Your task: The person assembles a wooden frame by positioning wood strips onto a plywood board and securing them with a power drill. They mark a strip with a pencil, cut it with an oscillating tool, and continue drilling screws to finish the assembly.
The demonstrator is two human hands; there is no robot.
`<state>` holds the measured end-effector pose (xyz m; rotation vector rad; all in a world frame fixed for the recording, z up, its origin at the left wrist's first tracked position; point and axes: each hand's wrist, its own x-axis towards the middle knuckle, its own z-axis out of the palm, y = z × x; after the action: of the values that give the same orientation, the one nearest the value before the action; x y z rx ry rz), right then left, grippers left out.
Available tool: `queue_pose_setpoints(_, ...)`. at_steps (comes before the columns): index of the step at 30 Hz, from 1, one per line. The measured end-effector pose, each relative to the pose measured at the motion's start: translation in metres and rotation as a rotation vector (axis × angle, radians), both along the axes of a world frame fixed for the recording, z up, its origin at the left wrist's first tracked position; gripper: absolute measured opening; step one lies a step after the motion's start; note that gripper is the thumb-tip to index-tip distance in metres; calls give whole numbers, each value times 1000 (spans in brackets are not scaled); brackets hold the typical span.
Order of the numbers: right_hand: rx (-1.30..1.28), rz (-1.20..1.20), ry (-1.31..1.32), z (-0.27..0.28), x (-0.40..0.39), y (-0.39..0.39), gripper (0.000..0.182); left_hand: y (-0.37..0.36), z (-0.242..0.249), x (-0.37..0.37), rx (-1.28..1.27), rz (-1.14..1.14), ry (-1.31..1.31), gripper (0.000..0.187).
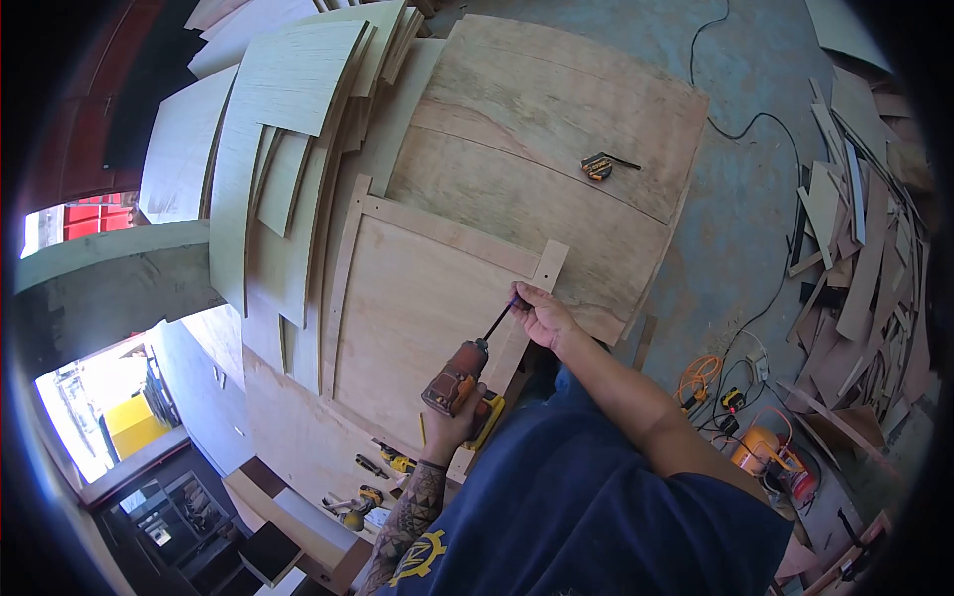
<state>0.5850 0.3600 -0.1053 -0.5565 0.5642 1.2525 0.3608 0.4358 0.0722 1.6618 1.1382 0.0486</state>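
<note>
My left hand, on the tattooed arm, is wrapped round the grip of a cordless drill with a yellow and black battery. A long thin dark bit extends from its chuck, up and to the right. At the far end of that bit, the fingers of my right hand are pinched together. Whether a screw is also between them is too small to tell. Beneath both hands lies a plywood panel with a frame of wooden strips along its edges. A dark hole shows near the frame's upper right corner.
A tape measure lies on the large plywood sheet. Stacked boards stand at left. Several tools, among them a yellow power tool, are at the lower left. Offcuts, an orange cord and an orange compressor occupy the right floor.
</note>
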Motion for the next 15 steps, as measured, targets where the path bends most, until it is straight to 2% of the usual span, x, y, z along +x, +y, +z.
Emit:
queue_pose_setpoints(4, 41, -3, -15, -12, 6, -3, 17, 4, 8, 16, -165, 81, 53, 32)
queue_pose_setpoints(8, 13, 65, 6, -19, 15, -10, 18, 5, 0, 24, -84, 27, 28, 30)
queue_pose_setpoints(13, 15, 78, 29, -36, 24, -16, 19, 7, -10, 43, -303, 157, 178, 32)
queue_pose_setpoints(15, 26, 62, 28, -41, 26, -15, 19, 7, -16, 49, -229, 96, 154, 33)
